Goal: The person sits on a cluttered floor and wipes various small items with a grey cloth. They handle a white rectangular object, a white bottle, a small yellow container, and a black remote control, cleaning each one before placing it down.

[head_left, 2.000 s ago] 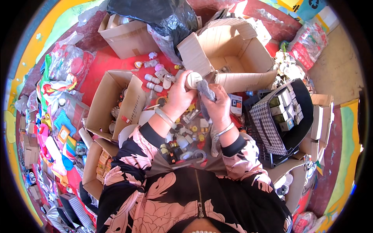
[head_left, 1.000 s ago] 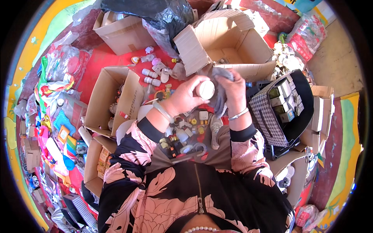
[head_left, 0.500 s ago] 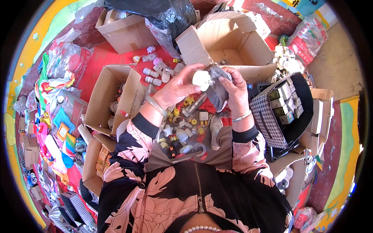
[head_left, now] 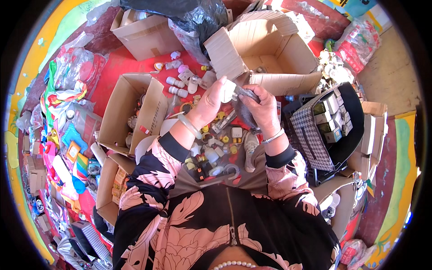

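Step in hand: wiping. Left hand (head_left: 208, 104) fingers closed on small white bottle (head_left: 226, 91); right hand (head_left: 261, 109) fingers grip grey cloth (head_left: 245, 95) touching it. Next probably calls for turning bottle, steady grip.

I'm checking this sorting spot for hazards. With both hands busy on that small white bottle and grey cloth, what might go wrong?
The left hand pinches the small white bottle by its fingertips only; it may slip into the open cardboard box just behind. The grey cloth in the right hand hangs over loose small items on the lap and might sweep some off.
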Demonstrator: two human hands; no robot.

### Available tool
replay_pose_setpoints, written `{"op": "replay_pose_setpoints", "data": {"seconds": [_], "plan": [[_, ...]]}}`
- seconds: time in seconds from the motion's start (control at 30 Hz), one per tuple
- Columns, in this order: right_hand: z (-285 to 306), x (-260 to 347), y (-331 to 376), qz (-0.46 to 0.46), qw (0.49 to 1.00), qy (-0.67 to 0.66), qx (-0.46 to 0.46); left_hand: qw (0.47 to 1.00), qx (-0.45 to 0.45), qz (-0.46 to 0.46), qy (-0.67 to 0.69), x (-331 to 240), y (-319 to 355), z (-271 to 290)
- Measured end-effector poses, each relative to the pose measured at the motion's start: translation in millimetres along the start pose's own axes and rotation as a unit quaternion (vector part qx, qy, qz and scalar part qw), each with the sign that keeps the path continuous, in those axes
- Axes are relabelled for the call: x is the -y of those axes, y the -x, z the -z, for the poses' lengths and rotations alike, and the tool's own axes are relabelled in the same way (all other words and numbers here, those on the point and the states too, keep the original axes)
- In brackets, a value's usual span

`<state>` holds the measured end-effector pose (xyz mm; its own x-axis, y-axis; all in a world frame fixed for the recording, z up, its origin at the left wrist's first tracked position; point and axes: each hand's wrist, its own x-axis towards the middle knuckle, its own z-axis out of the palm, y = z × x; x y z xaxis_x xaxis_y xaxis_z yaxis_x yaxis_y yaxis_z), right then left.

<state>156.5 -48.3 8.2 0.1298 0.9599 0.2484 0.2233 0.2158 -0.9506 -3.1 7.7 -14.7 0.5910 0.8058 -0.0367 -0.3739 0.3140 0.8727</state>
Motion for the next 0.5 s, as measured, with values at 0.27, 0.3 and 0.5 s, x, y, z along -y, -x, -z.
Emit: {"op": "replay_pose_setpoints", "data": {"seconds": [0.27, 0.3, 0.5], "plan": [[-4, -1, 0, -0.010, 0.998, -0.050, -0.028, 0.983, 0.025, -0.071, -0.169, -4, -1, 0], [-2, -1, -1, 0.011, 0.999, -0.039, -0.023, 0.982, 0.033, -0.040, -0.183, -8, 2, 1], [3, 15, -3, 0.160, 0.969, 0.176, 0.059, 0.940, -0.005, -0.012, -0.340, 3, 0, 5]]}}
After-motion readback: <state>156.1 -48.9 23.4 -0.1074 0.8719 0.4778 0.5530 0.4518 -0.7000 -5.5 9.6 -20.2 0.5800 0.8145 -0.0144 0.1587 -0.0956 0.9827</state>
